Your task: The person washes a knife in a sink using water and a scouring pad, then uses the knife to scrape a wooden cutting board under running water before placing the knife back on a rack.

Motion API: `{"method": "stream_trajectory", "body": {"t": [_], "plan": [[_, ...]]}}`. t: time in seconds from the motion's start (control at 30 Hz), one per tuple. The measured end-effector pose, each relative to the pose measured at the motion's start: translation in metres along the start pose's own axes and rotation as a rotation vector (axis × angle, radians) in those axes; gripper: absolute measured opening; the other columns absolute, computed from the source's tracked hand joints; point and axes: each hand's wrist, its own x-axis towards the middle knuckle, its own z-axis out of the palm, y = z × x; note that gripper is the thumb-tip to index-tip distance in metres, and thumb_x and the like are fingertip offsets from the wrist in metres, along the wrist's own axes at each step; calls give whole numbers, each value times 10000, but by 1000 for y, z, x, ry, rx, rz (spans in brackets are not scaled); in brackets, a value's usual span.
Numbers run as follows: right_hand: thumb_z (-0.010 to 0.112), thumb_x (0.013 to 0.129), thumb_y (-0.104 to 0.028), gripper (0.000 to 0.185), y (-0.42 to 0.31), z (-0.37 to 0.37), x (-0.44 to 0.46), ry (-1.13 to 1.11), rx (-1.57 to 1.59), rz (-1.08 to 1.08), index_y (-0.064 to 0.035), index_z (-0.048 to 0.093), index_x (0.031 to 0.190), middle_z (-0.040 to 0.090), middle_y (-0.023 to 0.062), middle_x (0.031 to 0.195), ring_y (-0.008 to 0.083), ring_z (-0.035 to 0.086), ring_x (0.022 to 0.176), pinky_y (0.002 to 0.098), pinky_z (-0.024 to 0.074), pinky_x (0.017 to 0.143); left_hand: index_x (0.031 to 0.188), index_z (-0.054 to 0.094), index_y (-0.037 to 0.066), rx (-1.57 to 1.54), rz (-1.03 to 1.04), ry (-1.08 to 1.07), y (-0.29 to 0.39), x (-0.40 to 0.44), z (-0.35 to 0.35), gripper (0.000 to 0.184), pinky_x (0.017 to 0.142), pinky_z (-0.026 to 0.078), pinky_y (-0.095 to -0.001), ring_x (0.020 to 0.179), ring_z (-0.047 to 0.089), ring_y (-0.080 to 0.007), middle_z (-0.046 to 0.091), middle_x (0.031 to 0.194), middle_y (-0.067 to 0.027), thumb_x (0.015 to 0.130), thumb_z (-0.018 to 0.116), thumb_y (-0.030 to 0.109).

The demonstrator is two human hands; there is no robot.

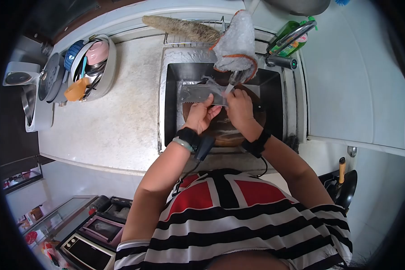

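Observation:
A cleaver (194,93) with a broad grey metal blade lies level over the sink (168,112), its blade pointing left. My left hand (201,116) is at the blade's near edge, thumb on the upper face and the other fingers curled below. At the blade's right end, my right hand (241,109) is closed round the handle side, which its fingers mostly hide. A pale stream of water (230,87) falls beside the right fingers. Under both hands, a round brown wooden cutting board (225,130) rests in the sink, wet on its surface.
A faucet (281,61) stands at the sink's back right, near a green detergent bottle (294,42). Behind the sink are a white cloth with orange edging (238,38) and a loofah (182,28) on a wire rack. Left on the counter (126,99) sits a dish basin (110,67).

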Motion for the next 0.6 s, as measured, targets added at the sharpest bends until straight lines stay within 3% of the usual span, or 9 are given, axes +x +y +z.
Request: {"method": "stream_trajectory", "body": {"t": [0.13, 0.27, 0.33, 0.47, 0.6], "plan": [[688, 663, -73, 253, -1, -17, 2, -54, -124, -63, -78, 619, 906, 583, 96, 916, 291, 557, 902, 426, 425, 743, 1012, 578, 37, -60, 9, 134, -1, 27, -6, 127, 779, 535, -351, 751, 568, -181, 591, 876, -61, 915, 620, 108], [686, 672, -92, 239, 23, -14, 13, -120, -80, -119, -112, 644, 907, 598, 65, 885, 274, 555, 928, 420, 413, 738, 1009, 551, -18, -106, -46, 124, 7, 40, -7, 117, 827, 539, -353, 775, 563, -205, 566, 897, -85, 921, 584, 53], [676, 689, -102, 212, 25, -17, 16, -26, -133, -233, -119, 654, 899, 606, 56, 863, 265, 559, 957, 419, 412, 730, 1008, 555, -6, -129, -57, 99, 7, 41, -7, 123, 807, 539, -346, 794, 562, -199, 565, 905, -83, 907, 601, 47], [655, 705, -89, 229, 7, -26, 4, -110, -79, -146, -108, 655, 933, 621, 78, 905, 281, 565, 965, 442, 440, 733, 1021, 569, 21, -70, -106, 150, 3, 50, -15, 173, 749, 518, -303, 796, 556, -177, 577, 922, -68, 872, 652, 46], [629, 719, -53, 315, 1, -25, -4, -226, 180, -86, -84, 649, 1032, 618, 110, 913, 309, 571, 943, 430, 495, 755, 1003, 587, 46, 12, -77, 200, -7, 47, -15, 195, 707, 481, -265, 799, 557, -157, 594, 923, -52, 842, 696, 58]]}}
